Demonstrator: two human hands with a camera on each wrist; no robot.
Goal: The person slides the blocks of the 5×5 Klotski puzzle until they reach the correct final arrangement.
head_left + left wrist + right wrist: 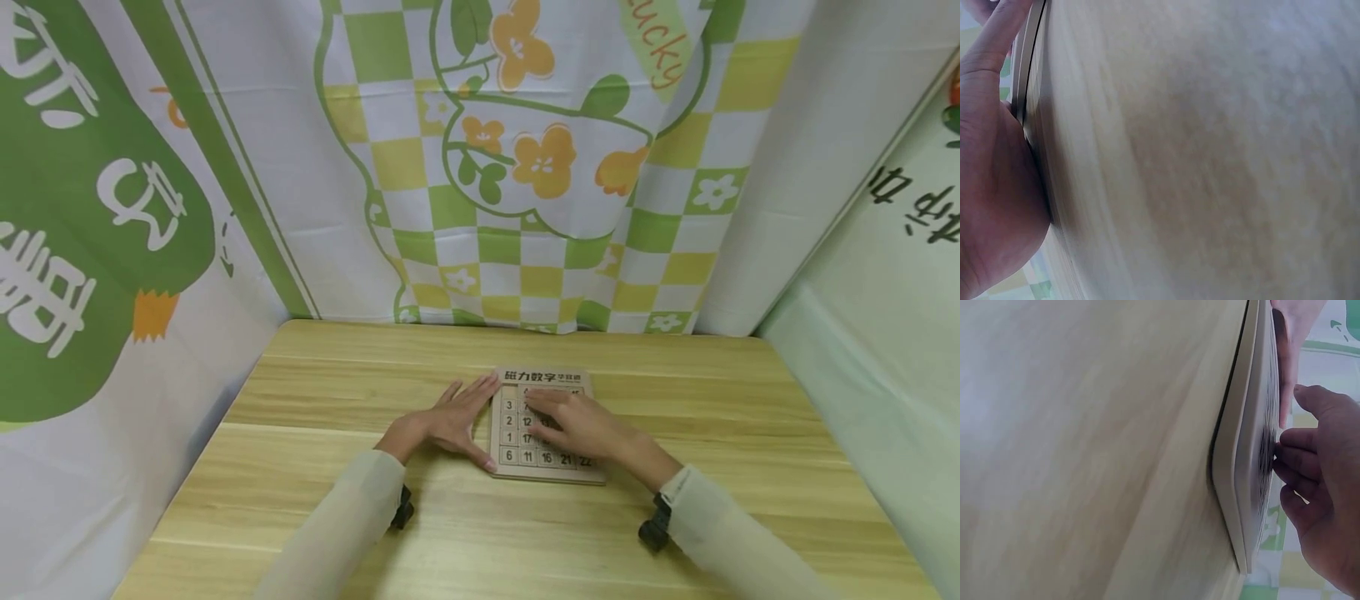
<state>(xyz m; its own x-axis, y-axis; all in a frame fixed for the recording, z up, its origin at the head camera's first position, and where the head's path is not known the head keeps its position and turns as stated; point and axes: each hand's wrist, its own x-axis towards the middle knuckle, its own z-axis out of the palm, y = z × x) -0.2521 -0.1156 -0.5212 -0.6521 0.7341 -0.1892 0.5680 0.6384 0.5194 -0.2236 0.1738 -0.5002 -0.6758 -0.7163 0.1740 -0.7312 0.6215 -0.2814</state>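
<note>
A wooden sliding number puzzle (547, 477) lies flat on the table, with Chinese lettering along its far rim. At the tray's far left corner is a gap without a tile, just beyond the tile marked 3 (509, 406). My left hand (450, 423) rests along the left side, fingers spread, fingertips at the far corner and thumb at the near one. Over the numbered tiles lies my right hand (581, 423), its fingertips touching them and covering several. In the right wrist view, the right hand's fingers (1297, 461) meet the puzzle's top face.
The wood-grain table (315, 400) extends around the puzzle. A green-and-white patterned curtain (525, 275) hangs behind its far edge, with printed white cloth on both sides. Dark wrist devices (655, 529) sit at both cuffs.
</note>
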